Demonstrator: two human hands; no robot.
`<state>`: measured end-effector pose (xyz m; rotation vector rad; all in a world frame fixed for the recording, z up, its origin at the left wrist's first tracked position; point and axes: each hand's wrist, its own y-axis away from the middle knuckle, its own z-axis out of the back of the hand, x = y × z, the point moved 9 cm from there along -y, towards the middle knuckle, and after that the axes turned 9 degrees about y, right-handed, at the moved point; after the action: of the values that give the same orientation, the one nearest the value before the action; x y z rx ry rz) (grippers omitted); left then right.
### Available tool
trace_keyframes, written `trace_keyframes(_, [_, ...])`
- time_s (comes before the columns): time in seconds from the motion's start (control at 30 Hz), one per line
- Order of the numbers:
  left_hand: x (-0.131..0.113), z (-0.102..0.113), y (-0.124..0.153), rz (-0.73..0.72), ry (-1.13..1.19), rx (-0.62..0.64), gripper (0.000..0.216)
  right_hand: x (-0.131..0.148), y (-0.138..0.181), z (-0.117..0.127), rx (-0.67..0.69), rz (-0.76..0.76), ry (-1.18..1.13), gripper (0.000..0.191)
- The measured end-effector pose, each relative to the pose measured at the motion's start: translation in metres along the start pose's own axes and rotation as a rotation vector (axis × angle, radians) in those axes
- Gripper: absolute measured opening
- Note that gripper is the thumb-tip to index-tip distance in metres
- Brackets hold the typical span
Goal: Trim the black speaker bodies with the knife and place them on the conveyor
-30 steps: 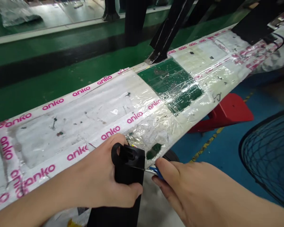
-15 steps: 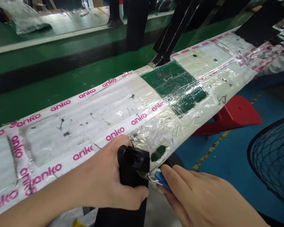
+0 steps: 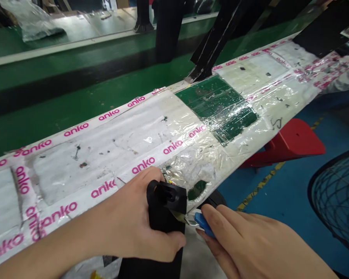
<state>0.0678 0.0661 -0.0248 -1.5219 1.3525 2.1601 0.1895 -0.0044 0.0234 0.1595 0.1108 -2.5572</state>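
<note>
My left hand (image 3: 130, 224) is wrapped round the top of a tall black plastic part (image 3: 165, 213) that stands at the near edge of the bench. Its thumb lies across the part's front. My right hand (image 3: 247, 248) pinches a small blue-handled knife (image 3: 202, 224), and the thin blade (image 3: 182, 217) rests against the part's right side below its rounded black cap. Both hands sit close together, just off the bench's taped edge.
A long white bench (image 3: 84, 155) covered in clear film and pink "anko" tape runs left to right, with a green patch (image 3: 218, 104) under the film. A red stool (image 3: 287, 143) stands beyond on blue floor, a black wire fan guard (image 3: 337, 197) at right. Dark legs and posts stand behind.
The view shifted slightly. My right hand with the blue knife drew a little right and down along the black part's side, while my left hand kept its grip.
</note>
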Motion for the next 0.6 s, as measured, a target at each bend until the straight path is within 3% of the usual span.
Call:
trace_keyframes(0.13, [0.0037, -0.0038, -0.0016, 0.037, 0.025, 0.085, 0.041, 0.0, 0.0032, 0.0, 0.001, 0.01, 0.016, 0.032])
trace_keyframes(0.6, [0.0039, -0.0048, 0.0005, 0.017, 0.029, 0.07, 0.037, 0.0001, 0.0053, -0.0025, 0.005, 0.0, 0.007, 0.037])
